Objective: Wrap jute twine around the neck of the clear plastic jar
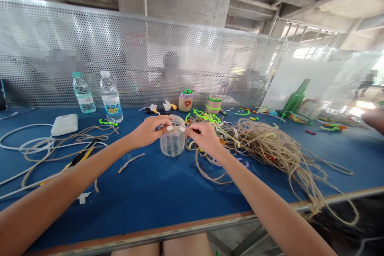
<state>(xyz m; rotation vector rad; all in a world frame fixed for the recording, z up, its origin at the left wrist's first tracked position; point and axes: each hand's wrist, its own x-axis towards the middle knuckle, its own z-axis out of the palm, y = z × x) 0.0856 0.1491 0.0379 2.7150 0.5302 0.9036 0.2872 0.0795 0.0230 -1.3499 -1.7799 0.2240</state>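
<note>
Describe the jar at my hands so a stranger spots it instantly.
On the blue table, before the perforated metal screen, find the big heap of twine. Left of it, your left hand and right hand are at the clear jar. Its see-through walls set it apart from the heart-marked jar and the green-banded jar behind.

You are holding a small, clear jar by its upper part, pinching it from the left and the right near its mouth. It is standing upright in the middle of the scene, with its round mouth facing up. Its rounded, see-through wall is showing pale vertical bands and letting blue show through between them. Your grip is partly covering the neck, so its details are too hidden to tell.
</note>
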